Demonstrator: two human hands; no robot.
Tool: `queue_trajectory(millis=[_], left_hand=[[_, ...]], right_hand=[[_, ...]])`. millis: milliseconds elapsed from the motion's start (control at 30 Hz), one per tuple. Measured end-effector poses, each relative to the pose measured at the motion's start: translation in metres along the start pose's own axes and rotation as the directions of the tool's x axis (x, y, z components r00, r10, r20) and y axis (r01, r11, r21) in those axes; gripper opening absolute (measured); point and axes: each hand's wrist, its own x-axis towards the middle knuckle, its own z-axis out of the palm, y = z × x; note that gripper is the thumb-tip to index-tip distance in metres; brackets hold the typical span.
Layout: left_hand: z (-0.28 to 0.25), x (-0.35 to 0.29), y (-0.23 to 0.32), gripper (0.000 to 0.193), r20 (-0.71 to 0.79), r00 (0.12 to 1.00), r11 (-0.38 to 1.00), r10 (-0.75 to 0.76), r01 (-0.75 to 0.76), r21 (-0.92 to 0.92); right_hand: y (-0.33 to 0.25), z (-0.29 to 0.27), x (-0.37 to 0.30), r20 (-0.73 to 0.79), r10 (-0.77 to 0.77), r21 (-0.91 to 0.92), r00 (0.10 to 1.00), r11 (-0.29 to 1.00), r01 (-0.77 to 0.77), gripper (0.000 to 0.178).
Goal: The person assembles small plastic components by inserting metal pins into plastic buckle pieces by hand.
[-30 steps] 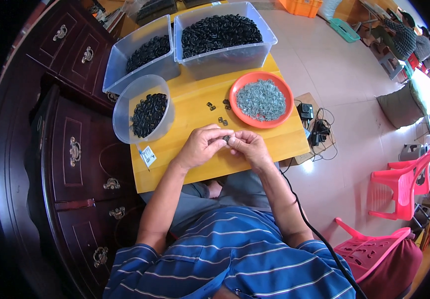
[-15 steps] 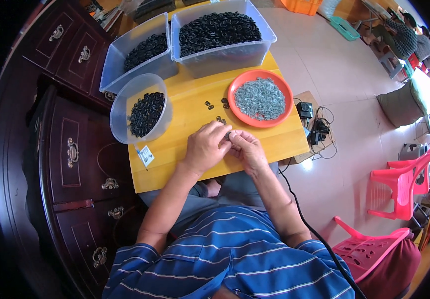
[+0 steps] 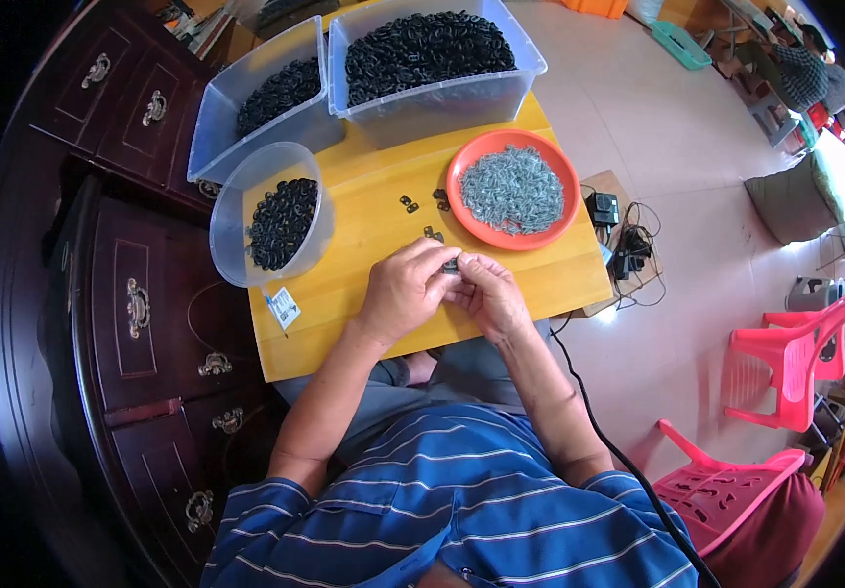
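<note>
Over the yellow table (image 3: 383, 186), my left hand (image 3: 401, 291) and my right hand (image 3: 491, 296) meet with closed fingers. Between their fingertips is a small black plastic piece (image 3: 451, 266), partly covered by the fingers. A few similar loose black pieces (image 3: 409, 204) lie just beyond the hands. To the right of these stands an orange-red plate (image 3: 572, 211) heaped with small, slim silvery-grey parts (image 3: 512, 191). At the left, a round translucent tub (image 3: 229, 230) holds many small black pieces (image 3: 283, 223).
Two translucent bins of black pieces, a large bin (image 3: 442, 116) and a narrower bin (image 3: 217, 132), stand at the table's far side. Dark wooden drawers (image 3: 143, 294) flank the left. A black cable (image 3: 589, 412) runs down at right, near pink plastic chairs (image 3: 785, 367). People sit far right.
The hands stay together in nearly the same place. The right fingers have shifted slightly, and more of the black piece shows between the fingertips. The whole view has moved a little.
</note>
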Motion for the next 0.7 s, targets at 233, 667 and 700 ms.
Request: queue_trajectory(millis=[233,667,700], left_hand=[[0.002,0.003,-0.007,0.025,0.024,0.999,0.996,-0.035,0.037,-0.076],[-0.005,0.010,-0.011,0.029,0.120,0.979,0.938,-0.167,0.195,-0.286],[-0.007,0.012,-0.009,0.028,0.156,0.965,0.919,-0.212,0.251,-0.304]], right_hand=[[0.011,-0.004,0.003,-0.010,-0.089,-0.042,0.996,0.995,0.088,0.017],[0.015,0.005,0.004,-0.095,-0.171,-0.156,0.981,0.976,0.155,0.019],[0.015,0.005,0.004,-0.109,-0.189,-0.160,0.976,0.972,0.171,0.019]])
